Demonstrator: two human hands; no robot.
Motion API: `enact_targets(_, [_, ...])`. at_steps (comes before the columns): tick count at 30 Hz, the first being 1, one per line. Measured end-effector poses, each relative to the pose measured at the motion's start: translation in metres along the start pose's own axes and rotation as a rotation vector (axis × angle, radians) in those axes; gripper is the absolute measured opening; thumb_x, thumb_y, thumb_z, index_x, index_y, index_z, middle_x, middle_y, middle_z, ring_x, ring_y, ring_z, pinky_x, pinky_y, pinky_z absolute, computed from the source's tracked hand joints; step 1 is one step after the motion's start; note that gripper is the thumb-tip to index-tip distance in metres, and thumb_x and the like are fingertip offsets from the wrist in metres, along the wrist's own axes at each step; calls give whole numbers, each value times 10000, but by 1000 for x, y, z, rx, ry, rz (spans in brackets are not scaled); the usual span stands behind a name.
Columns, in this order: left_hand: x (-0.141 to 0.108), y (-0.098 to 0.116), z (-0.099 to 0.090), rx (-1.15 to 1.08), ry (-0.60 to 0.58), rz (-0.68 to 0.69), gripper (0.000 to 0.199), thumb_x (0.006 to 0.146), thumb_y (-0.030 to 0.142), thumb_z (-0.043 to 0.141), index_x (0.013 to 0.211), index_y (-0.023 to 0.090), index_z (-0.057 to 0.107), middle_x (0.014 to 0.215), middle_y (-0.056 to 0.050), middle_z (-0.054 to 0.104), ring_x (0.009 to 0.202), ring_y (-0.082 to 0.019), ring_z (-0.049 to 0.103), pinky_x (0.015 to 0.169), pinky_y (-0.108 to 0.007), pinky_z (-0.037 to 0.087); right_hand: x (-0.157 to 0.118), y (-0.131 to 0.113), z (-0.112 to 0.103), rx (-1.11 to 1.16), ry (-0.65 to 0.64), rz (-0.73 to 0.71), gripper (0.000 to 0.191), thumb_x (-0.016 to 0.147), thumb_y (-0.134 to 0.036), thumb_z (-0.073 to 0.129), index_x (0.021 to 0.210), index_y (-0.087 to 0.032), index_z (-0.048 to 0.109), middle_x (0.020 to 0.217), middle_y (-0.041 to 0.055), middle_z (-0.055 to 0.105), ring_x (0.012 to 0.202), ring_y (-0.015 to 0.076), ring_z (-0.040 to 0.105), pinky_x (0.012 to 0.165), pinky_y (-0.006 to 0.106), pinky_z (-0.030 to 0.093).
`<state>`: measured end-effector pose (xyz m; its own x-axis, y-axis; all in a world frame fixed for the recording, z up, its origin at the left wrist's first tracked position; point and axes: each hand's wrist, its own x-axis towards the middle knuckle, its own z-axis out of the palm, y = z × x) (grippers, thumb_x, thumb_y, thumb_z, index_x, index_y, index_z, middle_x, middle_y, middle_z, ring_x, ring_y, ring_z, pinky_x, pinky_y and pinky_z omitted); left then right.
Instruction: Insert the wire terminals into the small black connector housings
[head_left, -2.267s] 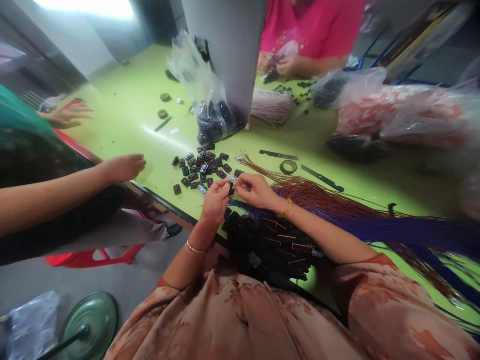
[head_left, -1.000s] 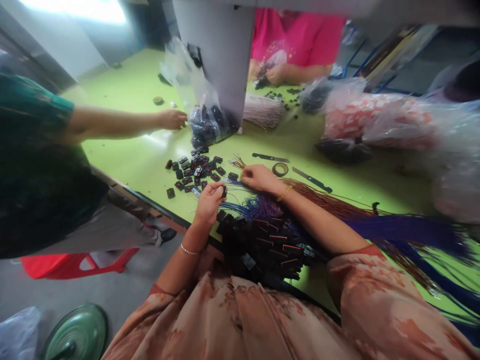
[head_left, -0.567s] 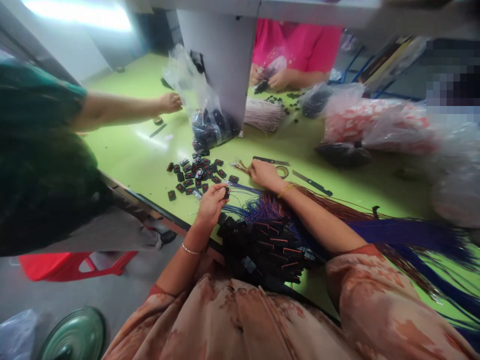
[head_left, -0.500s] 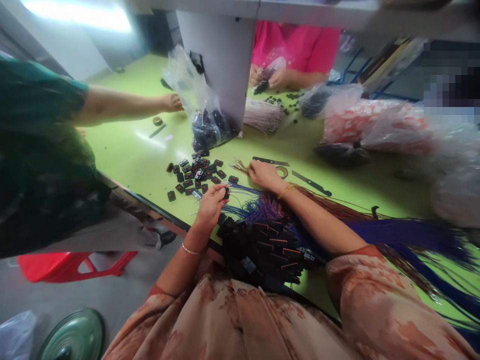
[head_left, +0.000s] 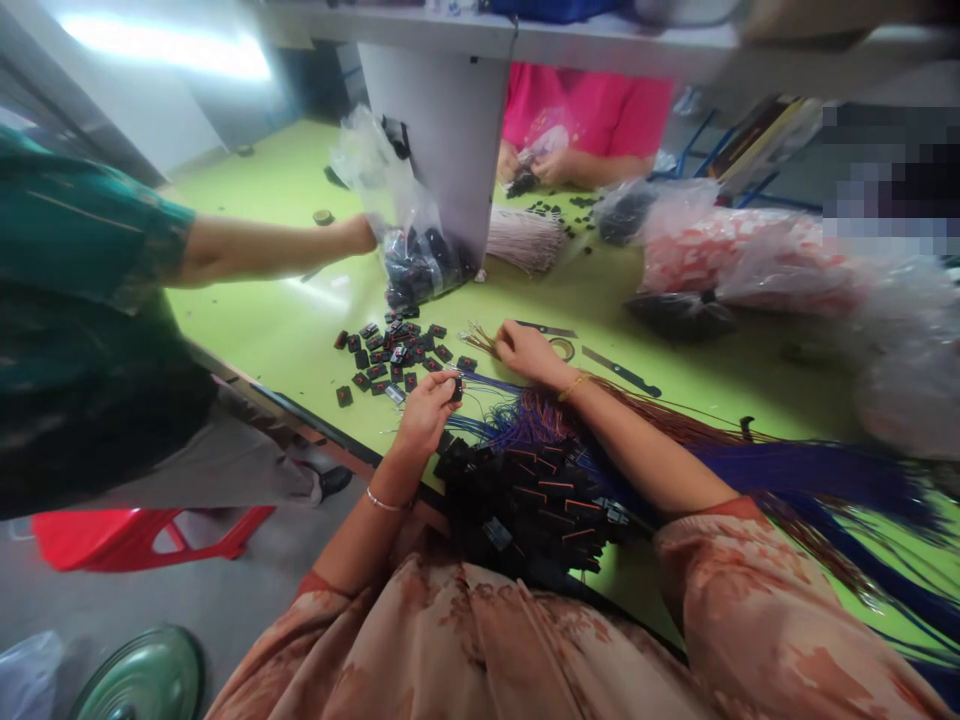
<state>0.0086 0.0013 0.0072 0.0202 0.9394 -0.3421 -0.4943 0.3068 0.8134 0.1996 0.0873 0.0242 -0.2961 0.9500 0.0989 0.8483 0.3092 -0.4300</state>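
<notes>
Between the fingertips of my left hand [head_left: 427,408] is a small black connector [head_left: 456,388]. My right hand [head_left: 523,352] is closed around the ends of some brown wires [head_left: 480,340], whose metal tips stick out to its left. Loose black connectors with red marks [head_left: 397,350] are scattered on the green table [head_left: 300,340] beyond my left hand. Blue and purple wires [head_left: 525,415] lie below my right wrist. Nearer my body is a heap of black connectors [head_left: 525,505], some showing orange wire.
A cutter [head_left: 622,372] and a tape roll [head_left: 561,348] lie right of my right hand. A clear bag of dark parts [head_left: 420,262] leans against a grey post [head_left: 457,150]. One person reaches in from the left; another, in pink, works across the table. Large bags stand at the right.
The arm of the person at the left has shifted, its hand now lower beside the clear bag. The view has tilted slightly. My hands have barely moved.
</notes>
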Motion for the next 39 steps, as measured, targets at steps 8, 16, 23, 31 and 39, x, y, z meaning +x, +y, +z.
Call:
enact_targets(8, [-2, 4, 5, -29, -3, 2, 265, 628, 225, 773, 854, 144, 660, 733, 1, 594, 646, -68, 535, 597, -191, 461, 8, -36, -3, 568, 69, -93, 183, 777, -310, 535, 736, -142, 594, 677, 1, 589, 609, 104, 457, 612, 237, 359])
enact_targets(16, [-1, 2, 3, -91, -25, -6, 198, 689, 176, 724, 867, 144, 643, 785, -16, 617, 682, -76, 546, 617, -195, 451, -22, -48, -7, 776, -104, -124, 237, 796, -359, 548, 744, -141, 625, 658, -13, 572, 612, 99, 449, 608, 231, 365])
enact_targets(23, [2, -1, 1, -163, -58, -32, 165, 733, 118, 674, 884, 149, 616, 827, -12, 608, 686, -74, 548, 619, -199, 453, -43, -47, 2, 580, -37, -157, 187, 803, -286, 533, 721, -150, 632, 658, -13, 570, 589, 92, 436, 582, 221, 325])
enact_targets(31, [3, -4, -1, -178, -91, -48, 150, 755, 117, 649, 894, 154, 602, 818, -11, 609, 690, -81, 558, 625, -208, 451, -52, -50, 2, 265, 56, -242, 140, 761, -208, 520, 663, -160, 607, 677, 7, 609, 622, 105, 474, 607, 225, 307])
enact_targets(39, [2, -4, -2, -136, -89, -1, 210, 699, 171, 717, 880, 153, 614, 797, -5, 611, 677, -83, 560, 616, -212, 449, -51, -54, 2, 237, 36, -192, 147, 754, -222, 529, 644, -160, 604, 651, 8, 611, 594, 105, 473, 584, 227, 286])
